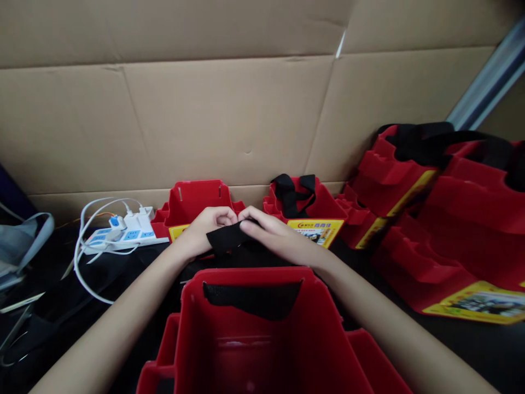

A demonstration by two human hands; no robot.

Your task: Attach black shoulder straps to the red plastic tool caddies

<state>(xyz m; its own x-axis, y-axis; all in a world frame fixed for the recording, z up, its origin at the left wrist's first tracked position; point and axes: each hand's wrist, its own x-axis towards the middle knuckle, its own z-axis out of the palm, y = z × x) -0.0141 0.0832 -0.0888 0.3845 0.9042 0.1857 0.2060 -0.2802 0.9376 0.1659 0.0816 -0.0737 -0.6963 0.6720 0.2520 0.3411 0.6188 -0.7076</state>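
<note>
Close in front of me stands a red plastic box (246, 274) with side compartments, its inside facing up. A black webbing strap (225, 237) is gripped in my fingers just beyond the box's far rim. My left hand (209, 225) is closed around the strap's left part. With thumb and curled fingers, my right hand (266, 229) pinches the strap further right. Another stretch of black webbing (256, 298) lies across the inner far wall between two slots. The undersides of both hands' grips are hidden.
Behind my hands sit a strapless red box (199, 200) and a red box with a looped black strap (328, 205). Stacked red boxes (459, 213) fill the right. A white power strip (131, 236) with cables is at left. A cardboard wall (229, 120) closes off the back.
</note>
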